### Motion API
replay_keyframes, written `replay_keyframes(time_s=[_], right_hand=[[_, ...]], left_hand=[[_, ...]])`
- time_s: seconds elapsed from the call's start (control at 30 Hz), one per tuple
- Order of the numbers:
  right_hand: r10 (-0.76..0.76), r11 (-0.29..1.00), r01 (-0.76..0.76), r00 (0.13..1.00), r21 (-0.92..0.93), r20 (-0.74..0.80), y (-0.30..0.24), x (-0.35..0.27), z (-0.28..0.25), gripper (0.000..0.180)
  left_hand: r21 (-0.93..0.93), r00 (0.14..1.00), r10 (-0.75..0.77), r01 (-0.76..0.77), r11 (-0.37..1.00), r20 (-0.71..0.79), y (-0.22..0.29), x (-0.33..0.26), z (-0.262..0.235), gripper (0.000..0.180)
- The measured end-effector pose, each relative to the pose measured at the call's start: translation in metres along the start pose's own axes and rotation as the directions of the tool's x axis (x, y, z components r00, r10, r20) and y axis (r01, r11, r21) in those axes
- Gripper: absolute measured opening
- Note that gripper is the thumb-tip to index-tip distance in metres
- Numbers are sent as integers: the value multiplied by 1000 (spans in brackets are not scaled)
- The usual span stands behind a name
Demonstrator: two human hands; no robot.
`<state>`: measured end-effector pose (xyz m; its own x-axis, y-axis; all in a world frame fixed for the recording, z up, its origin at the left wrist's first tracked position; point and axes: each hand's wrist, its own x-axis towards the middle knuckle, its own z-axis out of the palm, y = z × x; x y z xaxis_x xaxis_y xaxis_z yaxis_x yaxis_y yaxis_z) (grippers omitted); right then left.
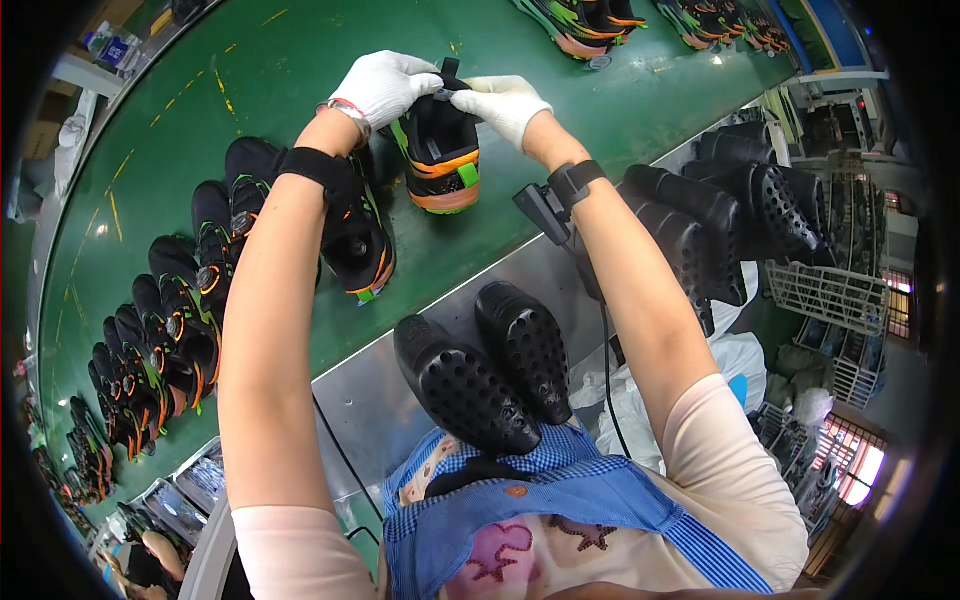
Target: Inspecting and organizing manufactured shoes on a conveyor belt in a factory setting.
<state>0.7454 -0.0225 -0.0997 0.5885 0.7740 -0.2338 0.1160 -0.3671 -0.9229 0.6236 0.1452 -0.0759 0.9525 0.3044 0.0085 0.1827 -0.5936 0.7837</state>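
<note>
Both my hands wear white gloves and meet at the top of a black sneaker [447, 187] with orange and green trim, which stands on the green work surface [300, 75]. My left hand [385, 88] pinches the dark tongue at the shoe's opening from the left. From the right, my right hand [503, 106] grips the same part, fingers closed on it. A second sneaker [360, 258] of the same kind stands just left and nearer, partly behind my left forearm.
A row of similar sneakers [175, 325] curves along the left. More sneakers [585, 28] stand at the far right. Two black shoe forms with dimpled undersides [465, 385] lie on the metal ledge [350, 400] before me; others [690, 205] are stacked right. A white rack [830, 297] is beyond.
</note>
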Motion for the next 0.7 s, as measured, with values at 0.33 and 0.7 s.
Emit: replay_keyframes(time_s=[0.33,0.7], right_hand=[[12,1000,-11,997,-8,80,-11,-22,15,41],[203,776,-93,973,-624,107,8,-57,51,78]], left_hand=[[113,1000,11,-8,994,-26,9,-32,1,36],[-10,789,-421,466,885,-449,-31,-226,37,91]])
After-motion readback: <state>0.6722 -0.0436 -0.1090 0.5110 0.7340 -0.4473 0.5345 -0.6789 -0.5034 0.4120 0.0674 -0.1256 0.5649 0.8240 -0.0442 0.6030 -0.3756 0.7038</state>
